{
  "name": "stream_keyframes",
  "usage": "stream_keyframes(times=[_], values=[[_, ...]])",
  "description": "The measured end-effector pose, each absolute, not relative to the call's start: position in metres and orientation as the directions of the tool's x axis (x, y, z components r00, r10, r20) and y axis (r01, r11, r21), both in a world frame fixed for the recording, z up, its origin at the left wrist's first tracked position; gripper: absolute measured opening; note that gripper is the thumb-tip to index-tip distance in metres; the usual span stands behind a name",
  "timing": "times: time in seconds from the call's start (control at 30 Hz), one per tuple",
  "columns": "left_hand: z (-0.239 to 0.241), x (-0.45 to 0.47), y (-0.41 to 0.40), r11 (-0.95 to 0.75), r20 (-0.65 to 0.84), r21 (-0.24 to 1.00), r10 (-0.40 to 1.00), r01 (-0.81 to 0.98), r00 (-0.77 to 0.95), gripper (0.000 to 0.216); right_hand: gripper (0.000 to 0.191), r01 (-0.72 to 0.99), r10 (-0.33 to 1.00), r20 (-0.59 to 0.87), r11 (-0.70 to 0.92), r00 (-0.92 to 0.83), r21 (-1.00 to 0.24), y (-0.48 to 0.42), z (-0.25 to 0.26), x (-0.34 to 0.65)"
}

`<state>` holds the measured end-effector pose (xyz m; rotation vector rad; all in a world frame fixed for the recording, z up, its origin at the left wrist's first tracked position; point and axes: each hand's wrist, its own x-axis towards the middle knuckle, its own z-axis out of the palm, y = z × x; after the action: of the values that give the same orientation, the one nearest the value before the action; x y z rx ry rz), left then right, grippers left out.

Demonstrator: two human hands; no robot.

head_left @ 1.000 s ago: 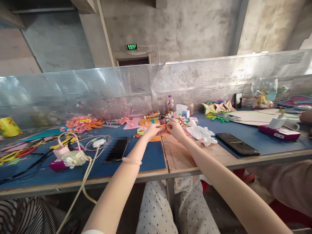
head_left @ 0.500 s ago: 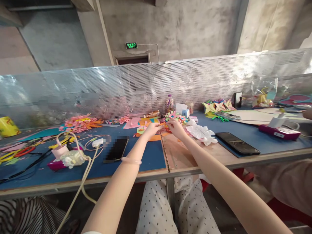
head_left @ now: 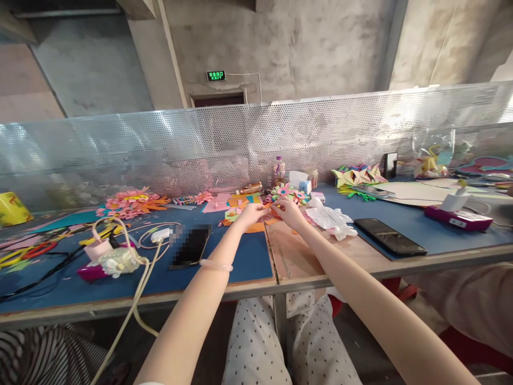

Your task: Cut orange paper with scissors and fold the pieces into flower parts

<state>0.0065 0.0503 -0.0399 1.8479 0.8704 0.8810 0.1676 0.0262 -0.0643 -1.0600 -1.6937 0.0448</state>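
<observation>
My left hand (head_left: 251,215) and my right hand (head_left: 289,215) meet over the middle of the table. Between their fingertips is a small piece of orange paper (head_left: 270,207), pinched from both sides; its exact shape is partly hidden by the fingers. Just behind my right hand lies a multicoloured paper flower (head_left: 285,190). Sheets of orange paper (head_left: 255,227) and other coloured paper lie beside and under my left hand. To the right of my right hand is a crumpled white plastic bag or glove (head_left: 332,219).
A black phone (head_left: 390,236) lies at right, another phone (head_left: 193,243) at left. Cables run from a power strip (head_left: 93,271) over the front edge. Pink paper flowers (head_left: 130,203), a bottle (head_left: 279,170) and a perforated metal screen (head_left: 208,144) stand behind.
My hands stay in nearly the same place with the orange paper; the right fingers have shifted slightly. Another person's hand at the right edge has mostly left the view.
</observation>
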Motion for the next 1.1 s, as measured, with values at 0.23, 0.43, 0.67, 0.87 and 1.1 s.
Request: stream_keyframes(times=[0.23, 0.43, 0.67, 0.87, 1.1], values=[[-0.04, 0.007, 0.047, -0.341, 0.194, 0.92, 0.826, 0.195, 0.529, 0.034, 0.017, 0.633, 0.622, 0.783, 0.615, -0.023, -0.47, 0.024, -0.064, 0.166], [-0.037, 0.009, 0.038, -0.313, 0.171, 0.932, 0.824, 0.182, 0.541, 0.035, 0.014, 0.797, 0.568, 0.82, 0.529, -0.075, -0.293, 0.016, -0.065, 0.162], [-0.039, 0.011, 0.041, -0.316, 0.187, 0.938, 0.805, 0.141, 0.562, 0.03, 0.014, 0.873, 0.546, 0.828, 0.459, -0.129, -0.167, 0.017, -0.066, 0.162], [-0.041, 0.013, 0.044, -0.317, 0.194, 0.939, 0.81, 0.136, 0.553, 0.03, 0.011, 0.814, 0.555, 0.83, 0.509, -0.064, -0.278, 0.01, -0.062, 0.162], [-0.043, 0.012, 0.049, -0.388, 0.225, 0.905, 0.782, 0.173, 0.581, 0.032, 0.017, 0.71, 0.588, 0.808, 0.588, -0.046, -0.387, 0.017, -0.065, 0.165]])
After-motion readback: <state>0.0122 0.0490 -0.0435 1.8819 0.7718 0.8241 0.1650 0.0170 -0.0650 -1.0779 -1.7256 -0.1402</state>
